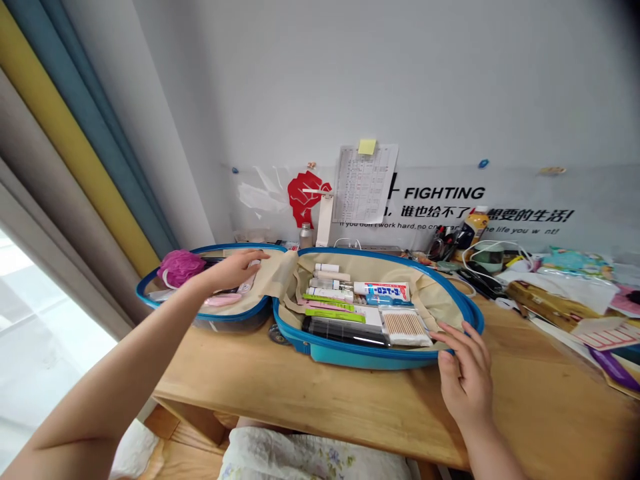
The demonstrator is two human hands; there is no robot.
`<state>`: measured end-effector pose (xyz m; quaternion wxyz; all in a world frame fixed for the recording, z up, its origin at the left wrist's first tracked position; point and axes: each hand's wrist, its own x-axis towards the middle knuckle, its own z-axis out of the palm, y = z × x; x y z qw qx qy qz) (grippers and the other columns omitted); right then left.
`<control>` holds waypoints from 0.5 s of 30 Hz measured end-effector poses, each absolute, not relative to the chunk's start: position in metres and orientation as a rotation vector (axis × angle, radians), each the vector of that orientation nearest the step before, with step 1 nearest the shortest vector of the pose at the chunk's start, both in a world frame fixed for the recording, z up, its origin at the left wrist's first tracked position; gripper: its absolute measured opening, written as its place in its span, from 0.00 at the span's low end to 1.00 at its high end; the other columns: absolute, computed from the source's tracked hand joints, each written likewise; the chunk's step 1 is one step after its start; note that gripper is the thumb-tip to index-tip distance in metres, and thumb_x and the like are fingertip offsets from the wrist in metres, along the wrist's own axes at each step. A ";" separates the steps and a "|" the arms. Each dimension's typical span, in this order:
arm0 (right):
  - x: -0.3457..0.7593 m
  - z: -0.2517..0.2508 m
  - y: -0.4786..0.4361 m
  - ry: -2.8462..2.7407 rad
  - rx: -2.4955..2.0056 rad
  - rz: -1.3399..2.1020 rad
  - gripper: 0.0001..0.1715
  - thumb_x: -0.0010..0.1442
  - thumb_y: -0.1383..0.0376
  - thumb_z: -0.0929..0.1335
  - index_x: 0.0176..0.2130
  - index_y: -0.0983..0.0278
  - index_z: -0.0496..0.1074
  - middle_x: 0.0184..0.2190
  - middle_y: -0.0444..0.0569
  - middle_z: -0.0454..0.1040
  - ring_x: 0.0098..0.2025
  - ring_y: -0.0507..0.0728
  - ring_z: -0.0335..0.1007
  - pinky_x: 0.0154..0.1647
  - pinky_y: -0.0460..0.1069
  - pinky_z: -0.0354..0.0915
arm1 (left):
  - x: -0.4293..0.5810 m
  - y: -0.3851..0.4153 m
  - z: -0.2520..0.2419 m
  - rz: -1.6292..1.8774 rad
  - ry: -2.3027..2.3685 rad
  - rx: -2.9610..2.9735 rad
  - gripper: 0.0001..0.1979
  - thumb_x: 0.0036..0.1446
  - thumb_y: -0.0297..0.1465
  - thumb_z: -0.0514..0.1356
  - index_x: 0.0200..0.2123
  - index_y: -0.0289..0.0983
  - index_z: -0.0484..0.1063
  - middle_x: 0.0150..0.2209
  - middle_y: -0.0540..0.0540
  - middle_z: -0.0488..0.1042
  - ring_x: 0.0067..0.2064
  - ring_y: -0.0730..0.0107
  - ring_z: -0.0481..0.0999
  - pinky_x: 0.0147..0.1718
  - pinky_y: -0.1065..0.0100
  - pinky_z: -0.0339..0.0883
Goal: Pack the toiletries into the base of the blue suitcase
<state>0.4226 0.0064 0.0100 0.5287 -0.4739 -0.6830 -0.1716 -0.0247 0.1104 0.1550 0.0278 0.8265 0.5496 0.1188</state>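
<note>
Head view: right hand (467, 377) is at suitcase rim (463, 297).

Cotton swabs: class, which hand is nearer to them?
The right hand. It is close beside the cotton swabs, at the edge of the suitcase; the left hand is farther off, over the other half.

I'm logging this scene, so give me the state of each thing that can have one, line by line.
Suitcase: open, both halves spread
Cotton swabs: packed in clear wrapping
Bath puff: bunched up
Orange bottle: upright, capped
Paper sheet: hung on the wall
Curtain: hanging in folds
Left hand: over the suitcase, grip unclear
Right hand: open, nothing held
</note>
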 end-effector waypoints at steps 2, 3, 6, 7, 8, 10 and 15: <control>0.423 0.010 0.007 -1.623 -1.132 -0.403 0.16 0.64 0.59 0.59 0.43 0.61 0.72 0.45 0.55 0.74 0.62 0.67 0.59 0.59 0.66 0.58 | -0.061 0.107 0.156 0.183 1.876 2.389 0.26 0.61 0.40 0.47 0.57 0.35 0.68 0.60 0.41 0.68 0.60 0.59 0.66 0.60 0.62 0.57; 0.423 0.010 0.007 -1.619 -1.133 -0.400 0.16 0.64 0.59 0.59 0.43 0.61 0.72 0.45 0.55 0.74 0.61 0.67 0.59 0.59 0.67 0.58 | -0.077 0.104 0.155 0.076 1.941 2.311 0.26 0.59 0.38 0.49 0.56 0.35 0.68 0.59 0.41 0.68 0.59 0.57 0.68 0.58 0.61 0.59; 0.423 0.009 0.008 -1.617 -1.131 -0.404 0.16 0.64 0.59 0.60 0.42 0.61 0.73 0.45 0.55 0.75 0.61 0.67 0.60 0.59 0.66 0.58 | -0.106 0.091 0.146 -0.115 1.985 2.200 0.28 0.50 0.30 0.54 0.56 0.35 0.69 0.58 0.40 0.70 0.57 0.55 0.70 0.56 0.59 0.61; 0.423 0.010 0.008 -1.618 -1.131 -0.409 0.16 0.64 0.59 0.59 0.42 0.61 0.73 0.45 0.55 0.75 0.61 0.67 0.60 0.60 0.66 0.58 | -0.110 0.087 0.142 -0.130 1.951 2.218 0.29 0.47 0.29 0.55 0.56 0.35 0.69 0.58 0.41 0.70 0.57 0.55 0.70 0.55 0.59 0.61; 0.423 0.010 0.008 -1.619 -1.129 -0.414 0.16 0.64 0.59 0.59 0.42 0.61 0.73 0.45 0.55 0.75 0.61 0.67 0.59 0.60 0.66 0.57 | -0.113 0.084 0.138 -0.143 1.909 2.247 0.31 0.45 0.28 0.56 0.56 0.36 0.69 0.58 0.42 0.70 0.57 0.55 0.69 0.55 0.59 0.61; 0.423 0.010 0.008 -1.621 -1.122 -0.423 0.16 0.64 0.59 0.59 0.42 0.61 0.73 0.45 0.54 0.75 0.61 0.67 0.60 0.60 0.66 0.58 | -0.113 0.080 0.132 -0.190 1.856 2.299 0.33 0.42 0.27 0.58 0.56 0.38 0.69 0.58 0.42 0.69 0.58 0.53 0.68 0.55 0.58 0.60; 0.422 0.012 0.006 -1.627 -1.128 -0.426 0.15 0.64 0.60 0.60 0.43 0.62 0.72 0.45 0.55 0.74 0.61 0.67 0.60 0.59 0.66 0.58 | -0.104 0.080 0.126 -0.297 1.931 2.357 0.37 0.39 0.28 0.63 0.57 0.40 0.68 0.58 0.39 0.69 0.59 0.47 0.65 0.57 0.52 0.56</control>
